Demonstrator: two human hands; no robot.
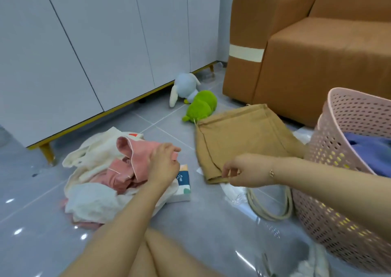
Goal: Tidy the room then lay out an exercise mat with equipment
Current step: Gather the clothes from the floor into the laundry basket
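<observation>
A heap of pink and cream clothes (99, 171) lies on the grey tile floor at the left. My left hand (164, 165) pinches a fold of the pink garment (137, 149) at the top of that heap. A folded tan cloth (243, 137) lies flat on the floor in the middle. My right hand (241, 172) hovers over its near edge with fingers loosely curled, holding nothing I can make out. At the right stands a pink perforated laundry basket (338, 171) with blue fabric (372, 149) inside.
A tissue pack (183, 183) lies under my left wrist. A blue-white plush rabbit (186, 87) and a green plush (201, 106) lie by the white cabinets (84, 44). A brown sofa (317, 54) stands behind. Beige bag straps (270, 204) and clear plastic (232, 192) lie near the basket.
</observation>
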